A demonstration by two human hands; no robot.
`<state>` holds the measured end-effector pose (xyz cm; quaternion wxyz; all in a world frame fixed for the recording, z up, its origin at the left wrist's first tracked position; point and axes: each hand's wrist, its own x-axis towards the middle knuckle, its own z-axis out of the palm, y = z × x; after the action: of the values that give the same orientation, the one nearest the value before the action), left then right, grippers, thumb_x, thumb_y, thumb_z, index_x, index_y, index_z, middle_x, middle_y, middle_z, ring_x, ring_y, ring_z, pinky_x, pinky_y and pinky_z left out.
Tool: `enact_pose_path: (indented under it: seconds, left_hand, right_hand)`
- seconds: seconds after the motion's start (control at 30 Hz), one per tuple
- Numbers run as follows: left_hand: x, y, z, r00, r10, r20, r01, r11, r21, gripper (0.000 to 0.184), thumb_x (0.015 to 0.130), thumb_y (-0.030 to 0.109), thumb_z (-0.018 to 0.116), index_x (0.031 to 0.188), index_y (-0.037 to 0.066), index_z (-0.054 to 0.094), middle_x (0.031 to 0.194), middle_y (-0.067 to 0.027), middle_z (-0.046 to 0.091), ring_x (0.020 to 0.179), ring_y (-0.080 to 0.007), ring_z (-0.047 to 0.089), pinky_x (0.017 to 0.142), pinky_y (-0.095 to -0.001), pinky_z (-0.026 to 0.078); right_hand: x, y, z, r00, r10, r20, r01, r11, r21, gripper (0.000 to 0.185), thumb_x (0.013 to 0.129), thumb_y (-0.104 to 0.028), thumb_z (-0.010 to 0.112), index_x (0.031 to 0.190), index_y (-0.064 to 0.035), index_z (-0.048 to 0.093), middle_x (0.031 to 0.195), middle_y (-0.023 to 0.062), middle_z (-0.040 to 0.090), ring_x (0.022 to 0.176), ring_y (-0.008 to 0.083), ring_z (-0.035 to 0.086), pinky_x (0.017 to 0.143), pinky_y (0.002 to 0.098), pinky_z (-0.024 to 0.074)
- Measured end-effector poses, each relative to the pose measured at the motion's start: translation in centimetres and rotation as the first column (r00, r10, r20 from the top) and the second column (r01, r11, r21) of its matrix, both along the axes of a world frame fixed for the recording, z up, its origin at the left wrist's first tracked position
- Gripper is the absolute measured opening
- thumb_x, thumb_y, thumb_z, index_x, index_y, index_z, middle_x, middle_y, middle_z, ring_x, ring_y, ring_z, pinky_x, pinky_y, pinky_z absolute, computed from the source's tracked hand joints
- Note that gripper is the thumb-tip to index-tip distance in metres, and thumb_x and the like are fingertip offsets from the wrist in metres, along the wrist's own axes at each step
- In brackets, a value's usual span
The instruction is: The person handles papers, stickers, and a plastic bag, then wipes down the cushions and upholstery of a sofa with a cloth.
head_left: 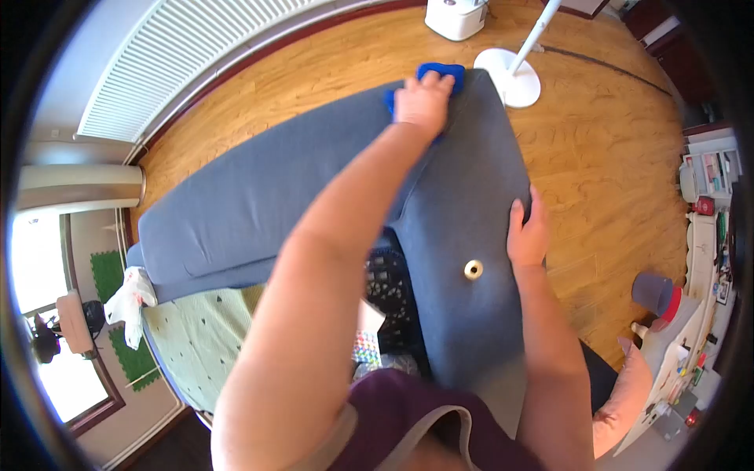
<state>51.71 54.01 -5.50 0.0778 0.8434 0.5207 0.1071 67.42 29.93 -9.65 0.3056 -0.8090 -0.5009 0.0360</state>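
A grey fabric sofa [259,177] with a long backrest and a side arm [471,188] lies before me. At the far corner, where the two meet, my left hand [424,102] is closed on a blue cloth [442,72] and presses it to the fabric. My right hand [531,235] rests open on the outer edge of the side arm, thumb apart from the fingers; some fingertips are hidden over the edge. Nearer to me on that arm sits a small cream ring-shaped object [473,269] with a dark hole.
A dark openwork basket [389,286] stands inside the sofa's corner. A patterned cover [200,330] lies on the seat, with a white plastic bag [129,302] at its far end. Beyond the sofa are a radiator [188,55], a white stand's round base [510,78] and a bin [653,292].
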Motion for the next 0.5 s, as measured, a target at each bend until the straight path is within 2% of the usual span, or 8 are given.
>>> enact_pose_path:
  seconds: [0.03,0.07,0.17,0.27,0.33,0.4,0.47,0.5]
  left_hand:
    - [-3.4,-0.5,0.0,0.997,-0.051,-0.053,0.051,0.999,0.004,0.041,0.088,0.008,0.05,0.127,0.016,0.055,0.127,-0.0095,0.056,0.117,-0.0355,0.053,0.097,-0.0458,0.046]
    - [-8.2,0.0,-1.7,0.993,-0.101,-0.056,0.11,0.977,0.183,0.043,0.088,0.004,0.047,0.128,0.016,0.055,0.13,-0.01,0.055,0.124,-0.0329,0.049,0.102,-0.0443,0.043]
    - [-23.8,-1.7,-0.7,0.976,0.151,-0.16,-0.142,0.988,0.064,0.052,0.085,0.001,0.048,0.135,0.015,0.049,0.139,-0.0119,0.05,0.126,-0.033,0.048,0.104,-0.0431,0.039]
    - [-36.0,-9.1,-1.7,0.93,0.318,-0.182,-0.293,0.944,0.152,0.049,0.091,0.008,0.052,0.139,0.015,0.046,0.138,-0.0163,0.048,0.118,-0.0402,0.05,0.1,-0.0466,0.04]
    - [-37.8,-15.0,-3.6,0.98,0.196,-0.007,-0.189,0.952,0.241,0.052,0.089,0.003,0.055,0.139,0.01,0.045,0.138,-0.0182,0.048,0.125,-0.0407,0.045,0.104,-0.045,0.038]
    - [-34.0,-18.2,-4.9,0.965,0.2,0.169,-0.23,0.956,0.18,0.055,0.085,0.001,0.058,0.138,0.008,0.047,0.137,-0.0213,0.048,0.127,-0.0385,0.045,0.105,-0.0465,0.035]
    - [-25.3,-18.5,-3.4,0.967,0.116,0.225,-0.136,0.988,0.074,0.058,0.075,-0.003,0.063,0.131,0.005,0.052,0.137,-0.0197,0.049,0.125,-0.0383,0.046,0.103,-0.0448,0.037]
    - [-20.9,-17.9,-2.7,0.983,-0.04,0.18,0.026,0.996,0.083,0.061,0.071,-0.003,0.065,0.13,0.005,0.053,0.137,-0.0193,0.049,0.122,-0.0385,0.048,0.101,-0.0447,0.039]
  right_hand:
    - [-0.3,-0.2,0.2,1.0,-0.003,-0.009,0.002,1.0,-0.019,0.045,0.092,-0.028,0.056,0.131,-0.0047,0.051,0.118,0.02,0.059,0.108,0.0372,0.056,0.09,0.0443,0.0467]
    - [-0.3,-0.3,0.3,0.999,-0.007,-0.034,0.007,1.0,-0.022,0.045,0.092,-0.029,0.056,0.131,-0.0054,0.052,0.117,0.0199,0.059,0.108,0.0372,0.056,0.089,0.0443,0.0468]
    - [0.1,-0.3,-0.5,0.998,-0.039,-0.047,0.039,0.999,0.013,0.045,0.092,-0.032,0.057,0.13,-0.0084,0.053,0.115,0.0183,0.061,0.105,0.0369,0.058,0.088,0.0443,0.0473]
    - [-0.3,0.0,0.3,0.997,-0.067,-0.022,0.067,0.998,-0.019,0.043,0.09,-0.033,0.058,0.126,-0.0107,0.055,0.108,0.017,0.063,0.099,0.0354,0.059,0.083,0.0452,0.0488]
    - [-0.5,0.1,0.4,0.997,-0.074,0.002,0.074,0.997,-0.023,0.043,0.089,-0.033,0.058,0.126,-0.0104,0.055,0.106,0.0175,0.063,0.098,0.0355,0.06,0.082,0.0454,0.049]
    - [-0.3,-0.1,0.5,0.996,-0.068,0.051,0.068,0.998,-0.002,0.043,0.088,-0.031,0.059,0.124,-0.0081,0.055,0.104,0.0185,0.062,0.095,0.0362,0.06,0.082,0.0453,0.049]
    - [0.0,-0.1,0.5,0.998,-0.04,0.053,0.038,0.999,0.037,0.044,0.087,-0.029,0.061,0.124,-0.0057,0.055,0.103,0.0181,0.062,0.096,0.0362,0.059,0.083,0.0448,0.0487]
    - [0.1,-0.1,0.4,0.999,-0.027,0.047,0.024,0.998,0.06,0.044,0.086,-0.028,0.062,0.123,-0.0052,0.055,0.103,0.0179,0.062,0.096,0.0362,0.059,0.083,0.0447,0.0486]
